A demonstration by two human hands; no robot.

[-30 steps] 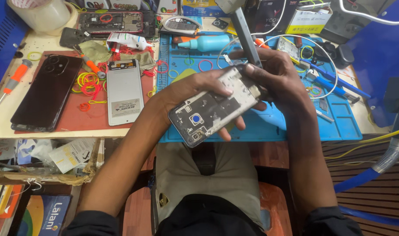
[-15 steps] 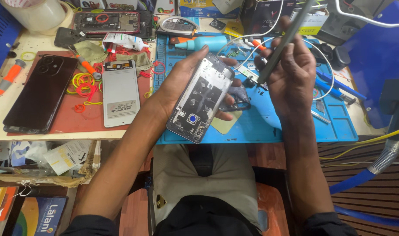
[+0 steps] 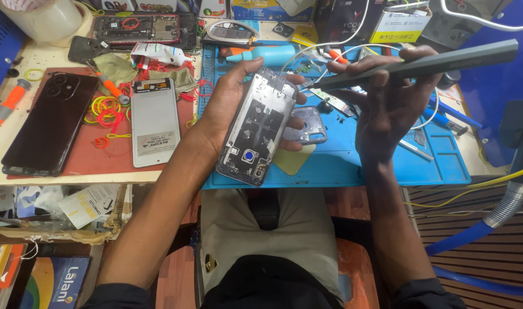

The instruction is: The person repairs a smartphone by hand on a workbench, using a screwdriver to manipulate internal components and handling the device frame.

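Phone frame (image 3: 257, 127) in left grip (image 3: 230, 109), long axis top-right; right grip (image 3: 390, 100) around grey tool (image 3: 421, 64).

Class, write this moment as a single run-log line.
left hand: holds opened phone frame | right hand: holds grey pen-shaped tool, raised | blue mat: small silver cover lying

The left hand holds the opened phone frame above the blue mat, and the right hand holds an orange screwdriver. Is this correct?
Not quite. In the head view the right hand holds a long grey pen-shaped tool, not an orange screwdriver. The left hand does hold the opened phone frame above the blue mat.
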